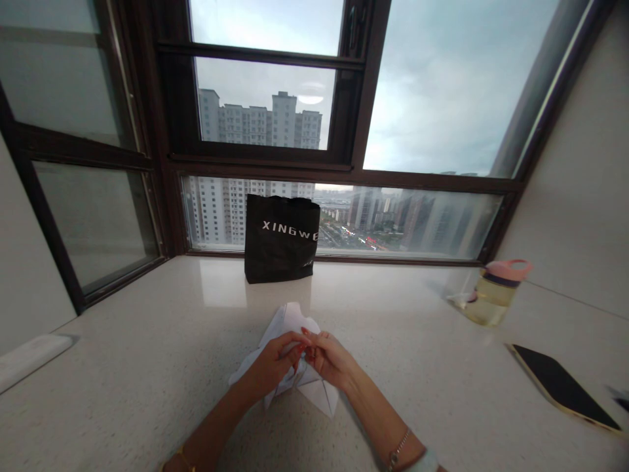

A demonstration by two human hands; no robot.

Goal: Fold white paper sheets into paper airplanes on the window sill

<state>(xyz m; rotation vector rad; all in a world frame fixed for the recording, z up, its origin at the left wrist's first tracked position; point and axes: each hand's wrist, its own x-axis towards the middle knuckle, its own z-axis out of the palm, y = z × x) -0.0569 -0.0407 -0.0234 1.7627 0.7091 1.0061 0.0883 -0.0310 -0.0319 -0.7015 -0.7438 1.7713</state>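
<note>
My left hand (282,359) and my right hand (330,357) meet over a white, creased, folded piece (293,318), paper or thin cloth, which lies on the pale speckled counter. The fingertips of both hands are pinched together and touch each other. Anything between them is too small or too hidden to name. White folds with thin dark lines spread out beneath and around both hands, one pointed flap sticking out below the right hand. Part of the white piece is hidden by my hands.
A black bag (281,242) with white letters stands upright by the window. On the right are a drink bottle (494,298) with a pink lid and a dark phone-like slab (565,387). A white long object (34,357) lies at the left edge.
</note>
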